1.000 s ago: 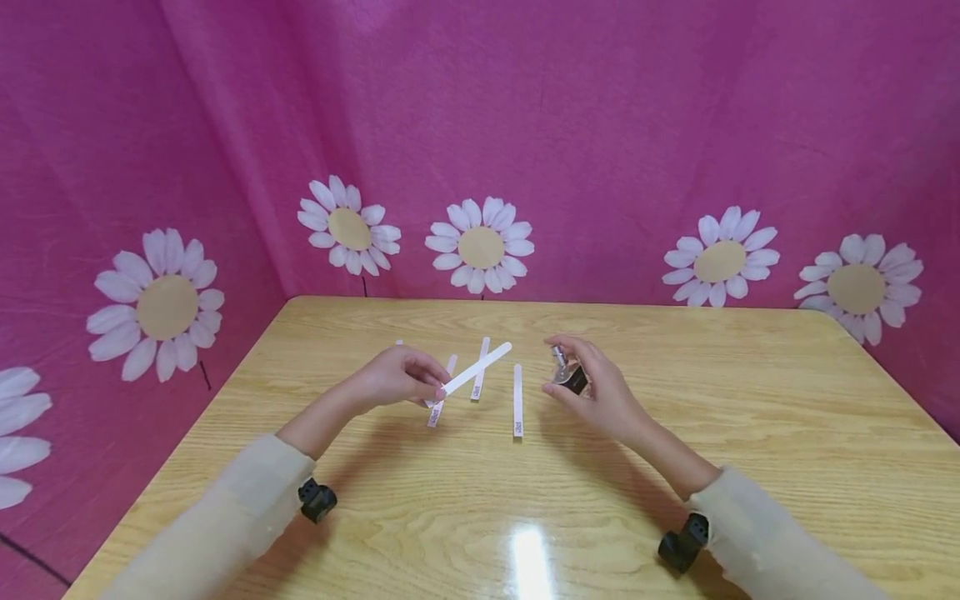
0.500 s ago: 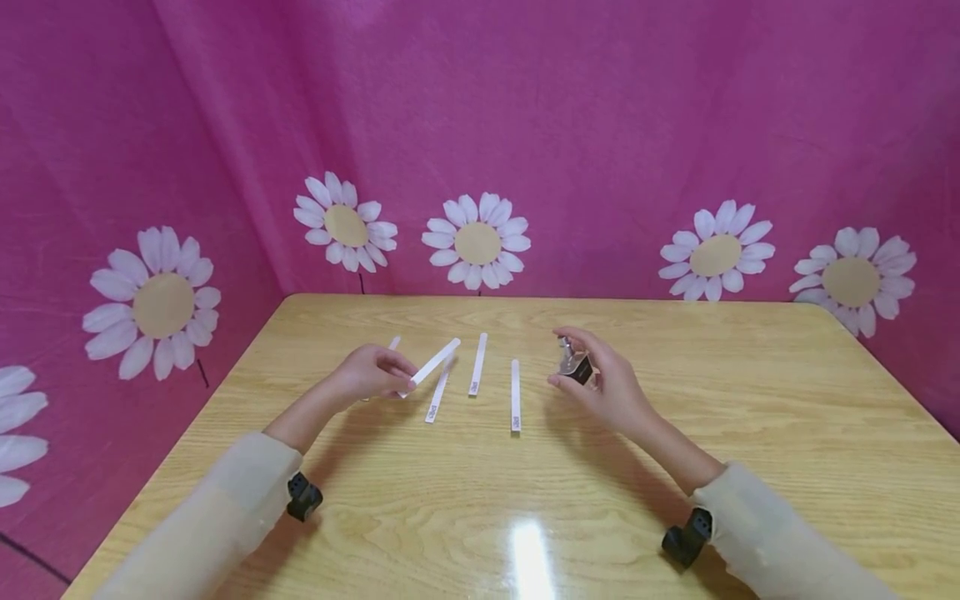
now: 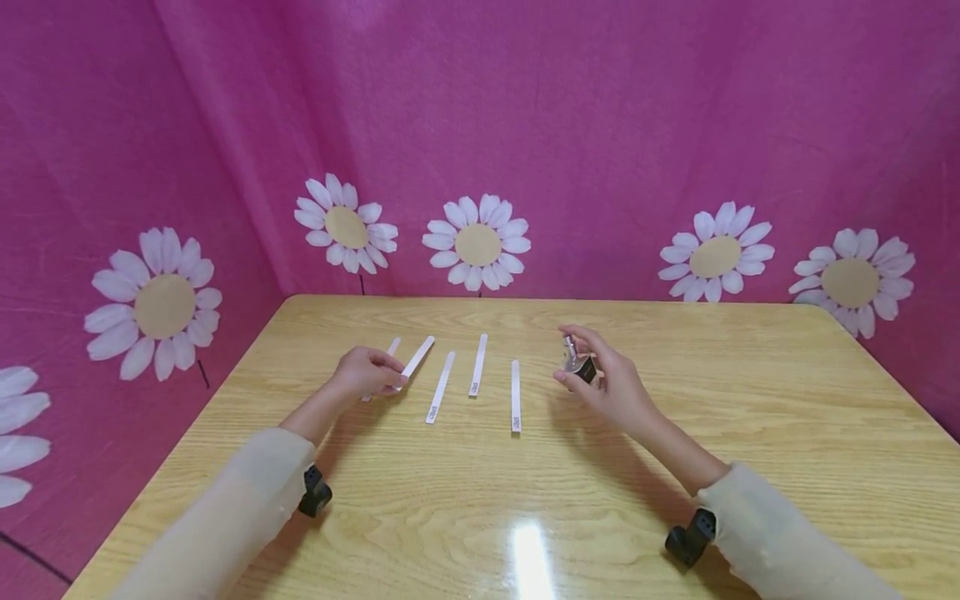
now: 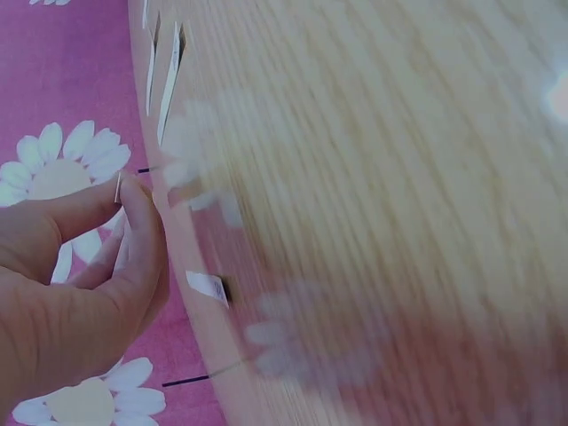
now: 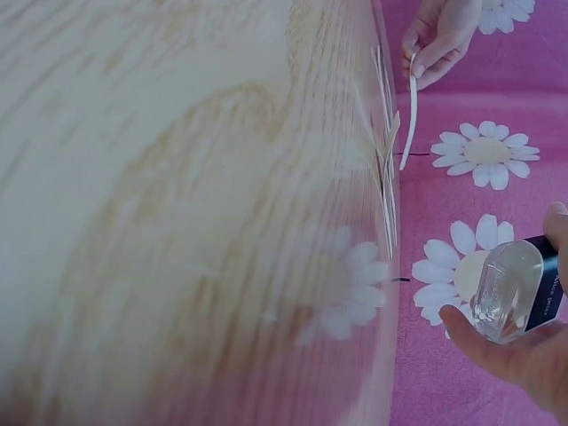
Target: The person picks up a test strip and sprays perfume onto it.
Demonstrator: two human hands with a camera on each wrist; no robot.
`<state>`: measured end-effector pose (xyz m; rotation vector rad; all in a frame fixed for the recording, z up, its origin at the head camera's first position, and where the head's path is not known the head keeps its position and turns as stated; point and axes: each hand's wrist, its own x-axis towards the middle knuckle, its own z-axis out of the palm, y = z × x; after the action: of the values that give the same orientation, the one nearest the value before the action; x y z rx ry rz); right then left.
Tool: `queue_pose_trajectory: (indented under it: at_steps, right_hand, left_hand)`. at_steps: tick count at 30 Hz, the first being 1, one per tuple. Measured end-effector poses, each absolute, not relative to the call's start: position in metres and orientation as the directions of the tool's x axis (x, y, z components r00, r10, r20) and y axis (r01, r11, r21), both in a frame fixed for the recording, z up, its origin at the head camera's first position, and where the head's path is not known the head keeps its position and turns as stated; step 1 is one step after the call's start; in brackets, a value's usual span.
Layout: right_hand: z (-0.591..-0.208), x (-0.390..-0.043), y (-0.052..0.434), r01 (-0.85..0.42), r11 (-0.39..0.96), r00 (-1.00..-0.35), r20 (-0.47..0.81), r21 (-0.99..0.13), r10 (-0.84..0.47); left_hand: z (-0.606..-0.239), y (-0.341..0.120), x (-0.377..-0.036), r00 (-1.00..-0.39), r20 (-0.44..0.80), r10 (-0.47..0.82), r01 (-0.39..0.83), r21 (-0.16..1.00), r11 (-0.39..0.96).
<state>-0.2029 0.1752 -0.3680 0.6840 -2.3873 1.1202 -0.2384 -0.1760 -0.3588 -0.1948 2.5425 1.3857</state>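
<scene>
While the left hand (image 3: pixel 365 372) sits low over the worktop (image 3: pixel 480 492), its grip is pinched tight: thumb and fingers (image 4: pixel 142 226) press together on the near end of one white paper strip (image 3: pixel 415 358). That strip slants up and away from the hand, toward the back of the worktop. The left wrist view shows the thin edge of the strip caught between the thumb and the first finger.

Just left of the held strip, another strip (image 3: pixel 391 346) peeks out from behind the hand. To the right of the hand, three more strips lie flat on the wood, side by side but apart: a slanted strip (image 3: pixel 440 387), a middle strip (image 3: pixel 477 365) and a straight strip (image 3: pixel 515 396).

Further right, the right hand (image 3: pixel 611 385) is lifted above the worktop. Its grip is curled round a small glass bottle (image 3: pixel 576 360) with a black part, the thumb below and the fingers on top. Pink cloth (image 3: pixel 600 125) with white daisies hangs behind it all.
</scene>
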Motion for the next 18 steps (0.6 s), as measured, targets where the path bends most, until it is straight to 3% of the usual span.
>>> queue_pose_trajectory:
  at_steps: [10,18]
  right_hand:
    - [-0.367,-0.202,0.178,-0.567,0.562,-0.814,0.514,-0.602,-0.270]
    - [-0.366,-0.201,0.180,-0.586,0.536,-0.804,0.518,-0.607,-0.292]
  left_hand:
    - [-0.363,-0.163,-0.245,-0.968,-0.221,-0.116,-0.249,0.827,0.503]
    - [-0.364,-0.164,-0.240,-0.981,-0.161,-0.112,-0.194,0.718,0.669]
